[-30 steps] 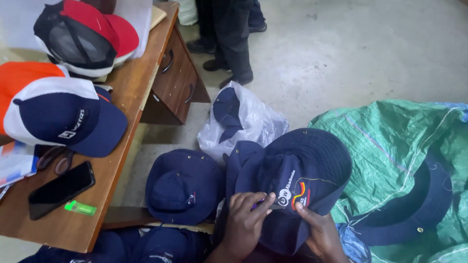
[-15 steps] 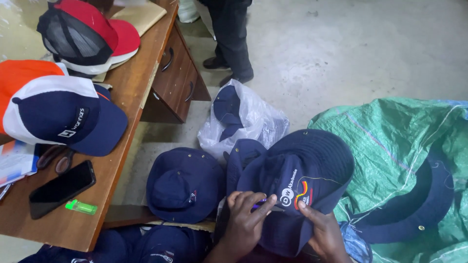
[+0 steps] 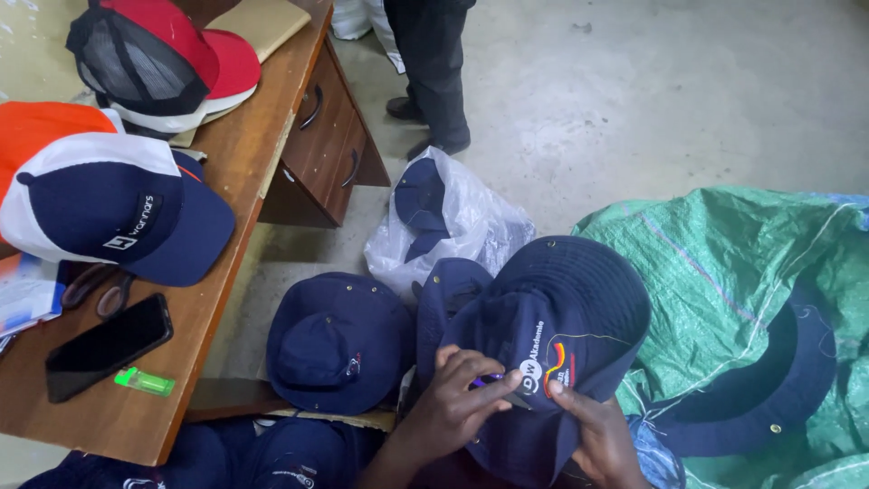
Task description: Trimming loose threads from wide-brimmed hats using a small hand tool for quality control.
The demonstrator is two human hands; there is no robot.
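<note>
Held hat: navy bucket hat (image 3: pixel 552 335), low centre, over the person's lap, embroidered badge facing up.
Left hand: left hand (image 3: pixel 457 403) on the crown, fingers curled around a small purple tool (image 3: pixel 493 382) whose tip sits at the badge; grip closed on it.
Right hand: right hand (image 3: pixel 597 435) pinches the hat's cloth just right of the badge, thumb on top.
Close neighbours: second hat (image 3: pixel 337 340) lies just left of the held one; more navy hats below it at the frame edge.
Bag: clear bag (image 3: pixel 453 222) with navy hats, on the floor behind.
Sack: green sack (image 3: pixel 733 272) at right, a navy brim (image 3: pixel 769 398) showing through it.
Desk: wooden desk (image 3: pixel 226 163) at left carries a navy-white cap (image 3: pixel 109 213), a red cap (image 3: pixel 158 63), a phone (image 3: pixel 107 346) and a green lighter (image 3: pixel 143 381).
Bystander: someone's legs (image 3: pixel 434 72) stand by the desk drawers.
</note>
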